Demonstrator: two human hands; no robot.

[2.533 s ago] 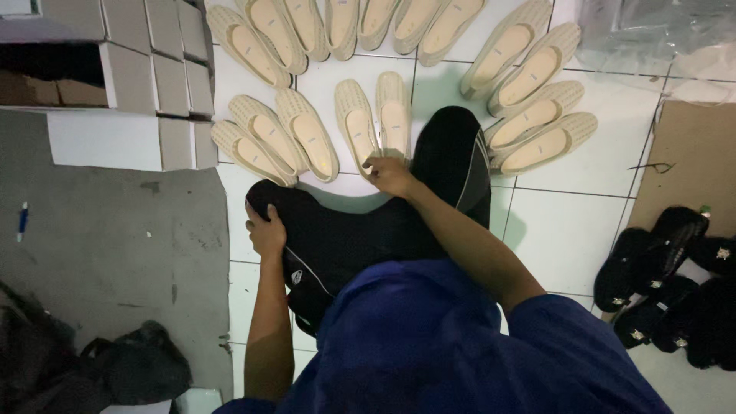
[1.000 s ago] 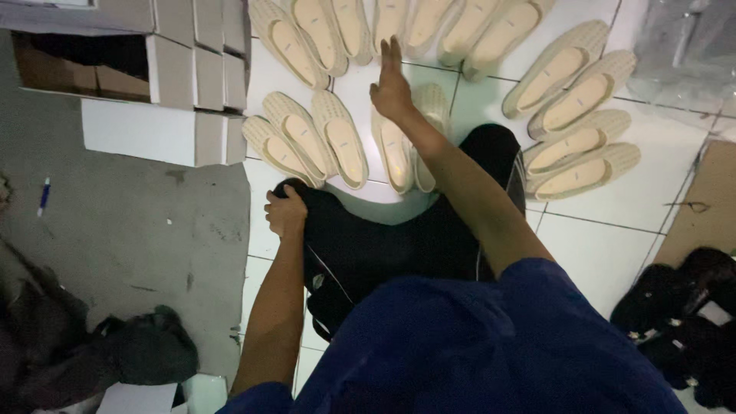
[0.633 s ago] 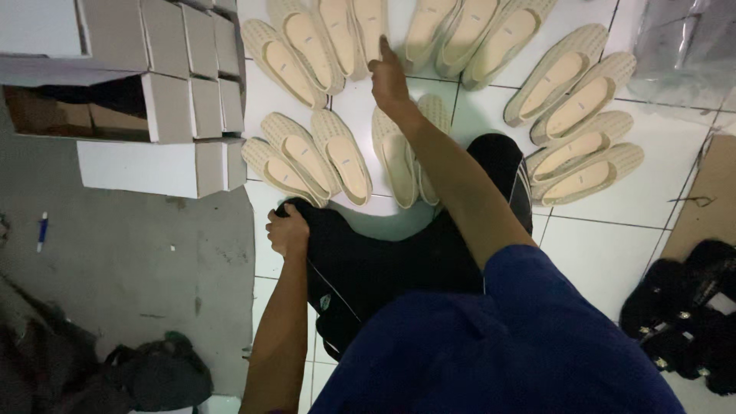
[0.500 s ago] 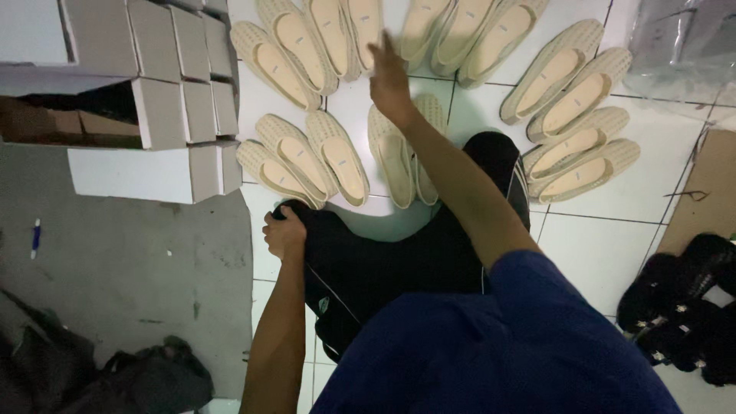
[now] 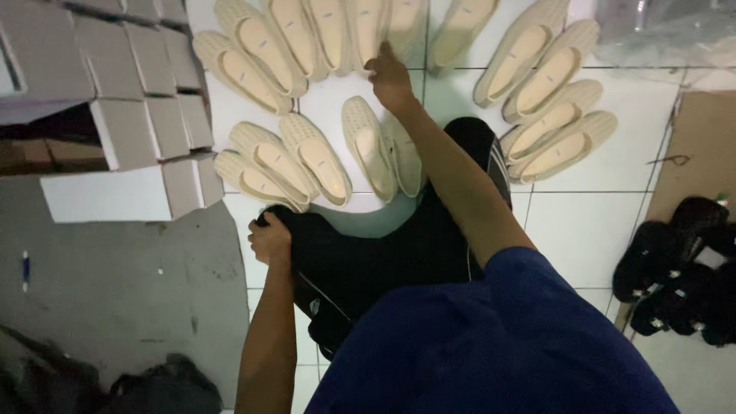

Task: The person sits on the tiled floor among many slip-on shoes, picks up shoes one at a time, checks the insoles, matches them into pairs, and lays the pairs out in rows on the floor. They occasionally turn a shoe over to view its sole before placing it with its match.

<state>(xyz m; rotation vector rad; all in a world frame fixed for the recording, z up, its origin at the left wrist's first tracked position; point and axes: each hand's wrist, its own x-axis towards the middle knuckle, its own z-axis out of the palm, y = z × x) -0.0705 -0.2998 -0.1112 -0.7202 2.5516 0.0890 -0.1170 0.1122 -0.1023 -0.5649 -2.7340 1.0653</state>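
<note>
Above the knees, right hand [image 5: 389, 75] over cream shoes [image 5: 373, 146] (tiled floor) — left hand [image 5: 270, 239] on knee.

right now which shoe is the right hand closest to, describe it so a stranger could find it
Start at the white tiled floor, where cream flat shoes lie fanned in an arc ahead of the seated person. The right hand reaches to the top middle of the arc, beside the shoe just right of its fingertips. Unlike its neighbours, it is partly cut off by the top edge and sits right of the hand.

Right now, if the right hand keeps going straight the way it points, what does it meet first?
Probably the beige flat shoe in the top row: the right hand points up-frame over bare white floor tile toward it. Height above the floor is unclear.
</note>
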